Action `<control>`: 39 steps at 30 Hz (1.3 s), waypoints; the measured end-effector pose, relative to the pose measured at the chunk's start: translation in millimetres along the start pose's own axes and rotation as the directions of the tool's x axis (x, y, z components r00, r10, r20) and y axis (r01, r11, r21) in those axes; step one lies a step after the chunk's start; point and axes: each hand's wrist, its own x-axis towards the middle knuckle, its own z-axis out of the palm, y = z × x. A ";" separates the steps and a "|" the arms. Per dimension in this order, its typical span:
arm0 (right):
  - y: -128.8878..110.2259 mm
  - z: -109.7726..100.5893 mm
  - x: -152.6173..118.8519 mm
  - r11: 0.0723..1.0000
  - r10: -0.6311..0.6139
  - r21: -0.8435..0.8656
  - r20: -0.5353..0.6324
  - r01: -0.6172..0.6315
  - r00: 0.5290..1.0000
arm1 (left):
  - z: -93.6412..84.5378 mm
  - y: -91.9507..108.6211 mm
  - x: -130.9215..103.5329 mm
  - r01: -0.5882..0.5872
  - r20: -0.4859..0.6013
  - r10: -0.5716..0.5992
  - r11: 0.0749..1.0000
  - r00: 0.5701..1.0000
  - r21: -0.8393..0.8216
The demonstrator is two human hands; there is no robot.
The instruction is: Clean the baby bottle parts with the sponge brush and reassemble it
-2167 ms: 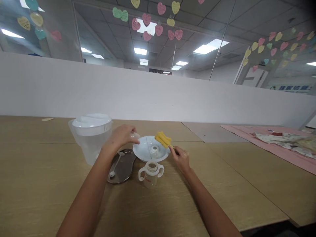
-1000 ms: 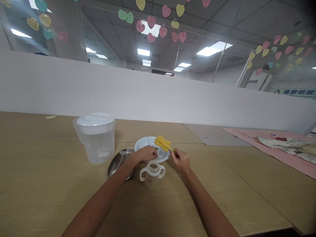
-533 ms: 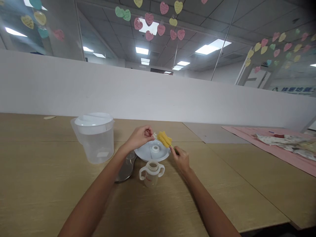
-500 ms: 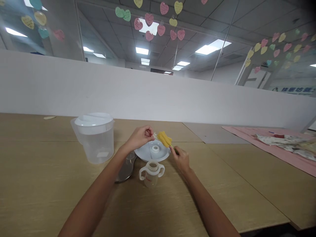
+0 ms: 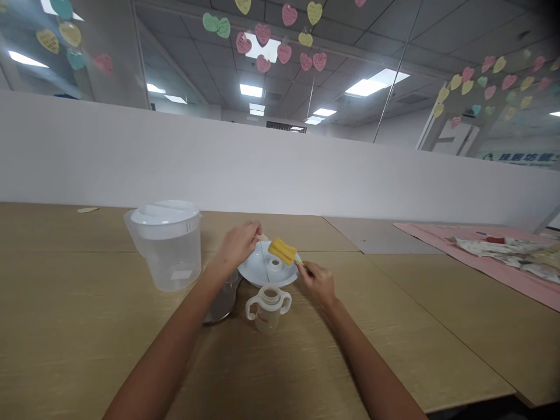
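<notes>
My right hand grips the handle of a sponge bottle brush with a yellow head, which points left above a divided white plate. Fingers pinched, my left hand is at the plate's far left edge. A small pale translucent piece shows at its fingertips; its kind is unclear. On the plate lies a white ring-shaped bottle collar. In front of the plate stands an uncapped baby bottle with two white side handles, upright on the table.
A clear lidded pitcher stands left of my left hand. Under my left forearm is a partly hidden dark, shiny round object. A pink cloth with crumpled fabric lies far right on the wooden table. Behind runs a white low wall.
The brush head has shifted left and a little down, away from the pale piece in my left hand. My left hand has moved slightly left and turned. The bottle and pitcher stay put.
</notes>
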 end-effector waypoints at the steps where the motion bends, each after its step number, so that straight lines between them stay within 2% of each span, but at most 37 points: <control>1: 0.2 -0.7 0.6 1.000 0.017 0.018 -0.021 -0.016 1.000 | -2.4 -3.7 -0.3 0.027 0.004 -0.027 0.999 1.000 0.045; 3: 1.2 -1.7 1.7 0.998 0.047 0.039 -0.058 -0.045 0.997 | -7.4 -14.9 -0.5 0.085 0.073 -0.093 0.992 0.993 0.097; 5: 2.3 -2.2 2.2 0.998 0.048 0.033 -0.069 -0.046 0.996 | -10.8 -29.7 -0.3 0.141 0.244 -0.167 0.983 0.955 0.119; 8: 3.2 -2.0 1.8 1.000 0.016 0.001 -0.054 -0.016 0.998 | -8.3 -51.6 -1.0 0.205 0.514 -0.247 0.969 0.822 0.139; 13: 4.5 -0.7 0.3 1.000 0.001 -0.031 -0.038 -0.003 0.999 | 13.3 -66.0 -7.1 0.320 0.759 -0.275 0.943 0.591 0.093; 15: 5.0 -0.6 0.3 0.999 0.000 -0.036 -0.039 -0.001 0.999 | 21.0 -64.1 -10.2 0.357 0.813 -0.251 0.932 0.526 0.057; 18: 5.1 -1.1 0.8 0.999 -0.005 -0.037 -0.041 0.004 0.999 | 26.2 -58.2 -13.4 0.381 0.846 -0.226 0.924 0.484 0.029; 20: 4.7 -1.4 1.0 0.999 -0.010 -0.034 -0.034 0.009 0.999 | 25.1 -53.7 -13.9 0.380 0.837 -0.244 0.924 0.489 0.048; 23: 4.5 -1.1 0.6 0.999 -0.006 -0.035 -0.023 0.005 1.000 | 17.1 -46.9 -12.1 0.339 0.781 -0.279 0.936 0.558 0.092; 25: 4.8 -0.6 0.1 0.999 0.009 -0.043 -0.013 -0.009 1.000 | 9.2 -42.2 -9.3 0.288 0.717 -0.282 0.950 0.638 0.118; 28: 5.8 -0.1 -0.5 0.996 0.056 -0.067 -0.011 -0.056 0.998 | 0.6 -33.7 -4.1 0.197 0.573 -0.245 0.969 0.782 0.147; 30: 6.7 -0.1 -0.3 0.989 0.109 -0.092 -0.038 -0.112 0.993 | 3.2 -25.8 -0.9 0.137 0.467 -0.189 0.980 0.864 0.143; 32: 7.6 -0.2 0.2 0.978 0.163 -0.116 -0.076 -0.171 0.984 | 15.2 -15.7 1.5 0.077 0.387 -0.112 0.992 0.915 0.104; 35: 8.5 0.2 0.9 0.971 0.182 -0.139 -0.093 -0.194 0.979 | 45.8 -0.7 3.1 -0.038 0.353 0.040 0.999 0.935 -0.011; 37: 8.7 0.8 0.9 0.974 0.163 -0.149 -0.080 -0.173 0.983 | 66.1 5.3 2.8 -0.109 0.385 0.131 0.991 0.914 -0.078; 39: 8.4 1.1 0.8 0.973 0.156 -0.159 -0.076 -0.166 0.985 | 80.3 7.0 2.1 -0.138 0.417 0.170 0.985 0.893 -0.105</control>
